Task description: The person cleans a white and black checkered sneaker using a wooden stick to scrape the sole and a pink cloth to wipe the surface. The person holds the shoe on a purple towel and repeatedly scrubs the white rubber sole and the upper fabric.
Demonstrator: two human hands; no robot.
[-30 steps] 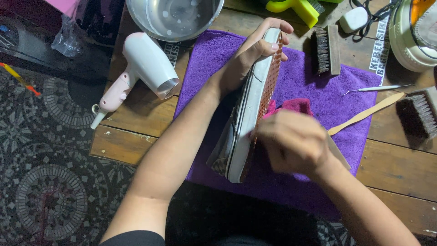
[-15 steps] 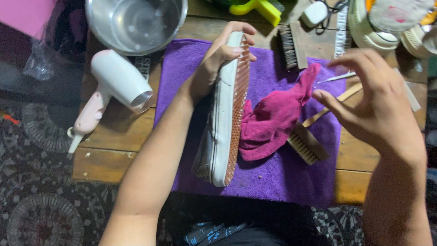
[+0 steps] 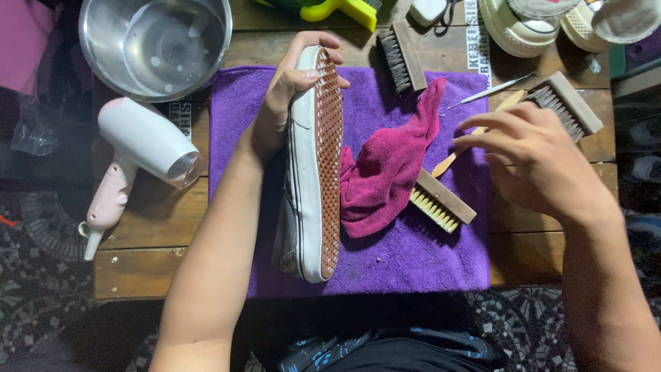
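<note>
Lighting was moderate and even, coming from overhead. The purple towel and the wooden table were clearly lit, while the patterned floor at the lower left and the right edge fell into dim shadow. The steel bowl showed soft glare on its rim and on the water inside. The white hair dryer cast 1 short shadow toward the lower right. The right hand was slightly motion-blurred at the fingers; the shoe appeared sharp. Edge distortion was slight.
</note>
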